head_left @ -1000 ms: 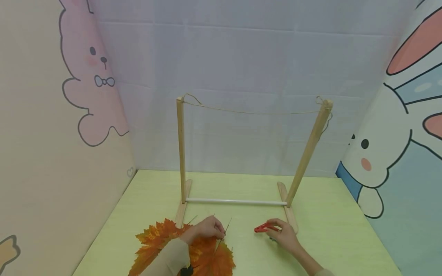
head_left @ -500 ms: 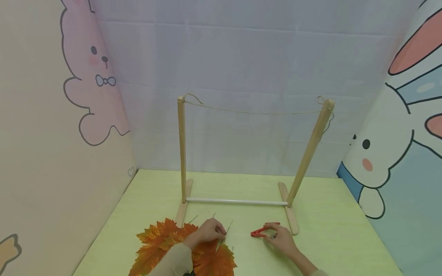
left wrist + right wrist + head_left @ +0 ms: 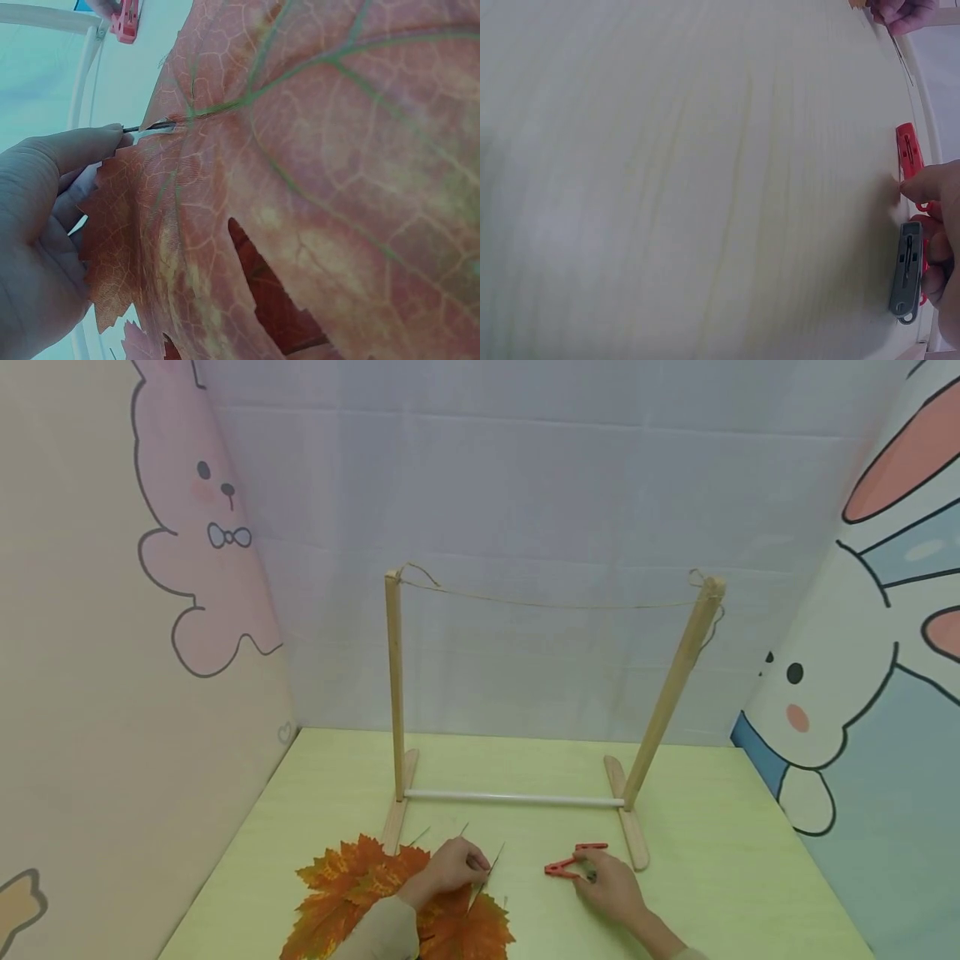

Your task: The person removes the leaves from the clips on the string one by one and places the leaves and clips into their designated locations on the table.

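Note:
My left hand [image 3: 457,864] pinches the thin dark stem [image 3: 495,862] of an orange maple leaf [image 3: 468,931]. In the left wrist view that leaf [image 3: 337,195] fills most of the picture, its veins green. Over the table to the right, my right hand [image 3: 615,889] holds a red clothespin [image 3: 560,867] between thumb and fingers, its nose pointing left. Another red piece [image 3: 591,846] shows just behind the fingers. Close by the fingers in the right wrist view is a grey clothespin [image 3: 906,274], with red partly hidden behind it.
More orange maple leaves [image 3: 330,897] lie in a pile at the front left, partly under my left sleeve. Behind the hands stands a wooden frame, its left post [image 3: 395,693] and right post [image 3: 675,693] joined by a string [image 3: 540,605] and a white rod [image 3: 513,797].
My right hand has moved slightly left with the red clothespin, and the second red piece now shows apart behind the fingers. The left hand has barely shifted, still pinching the stem.

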Demonstrator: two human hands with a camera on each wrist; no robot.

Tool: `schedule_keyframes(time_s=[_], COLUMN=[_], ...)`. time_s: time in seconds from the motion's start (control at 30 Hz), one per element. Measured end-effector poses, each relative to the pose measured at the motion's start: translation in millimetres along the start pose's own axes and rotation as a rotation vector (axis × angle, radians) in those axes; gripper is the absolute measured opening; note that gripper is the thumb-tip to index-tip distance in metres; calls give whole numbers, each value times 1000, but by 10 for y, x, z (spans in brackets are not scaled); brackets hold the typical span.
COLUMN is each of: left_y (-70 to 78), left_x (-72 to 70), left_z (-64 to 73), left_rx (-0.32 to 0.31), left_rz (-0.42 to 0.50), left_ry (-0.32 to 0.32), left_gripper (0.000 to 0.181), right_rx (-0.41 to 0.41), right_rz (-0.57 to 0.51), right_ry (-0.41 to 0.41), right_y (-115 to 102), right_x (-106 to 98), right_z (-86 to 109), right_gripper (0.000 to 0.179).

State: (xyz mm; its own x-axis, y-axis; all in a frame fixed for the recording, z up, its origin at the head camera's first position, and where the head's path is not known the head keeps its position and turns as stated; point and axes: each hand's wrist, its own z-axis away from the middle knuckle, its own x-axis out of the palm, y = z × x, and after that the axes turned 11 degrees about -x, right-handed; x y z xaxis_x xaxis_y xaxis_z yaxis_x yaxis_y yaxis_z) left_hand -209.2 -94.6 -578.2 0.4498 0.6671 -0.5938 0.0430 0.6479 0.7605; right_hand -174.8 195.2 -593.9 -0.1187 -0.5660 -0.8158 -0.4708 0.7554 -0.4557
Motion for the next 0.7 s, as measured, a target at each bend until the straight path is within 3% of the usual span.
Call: schedule_keyframes(time_s=[0.27, 0.57, 0.7], left_y=[-21, -37, -47], left_x=[-5, -16, -18], left_z=[-3, 9, -4], left_rx=[3, 8, 25], left_rz=[-1, 18, 6], left_ry=[9, 13, 43], left_gripper=[4, 4, 5], right_rx=[-76, -79, -76], right_rz=[129, 139, 139], right_ry=[33, 16, 3], right_y=[22, -22, -22], right_x=[60, 28, 20], right_z=[-21, -30, -25], right_gripper=[28, 29, 29])
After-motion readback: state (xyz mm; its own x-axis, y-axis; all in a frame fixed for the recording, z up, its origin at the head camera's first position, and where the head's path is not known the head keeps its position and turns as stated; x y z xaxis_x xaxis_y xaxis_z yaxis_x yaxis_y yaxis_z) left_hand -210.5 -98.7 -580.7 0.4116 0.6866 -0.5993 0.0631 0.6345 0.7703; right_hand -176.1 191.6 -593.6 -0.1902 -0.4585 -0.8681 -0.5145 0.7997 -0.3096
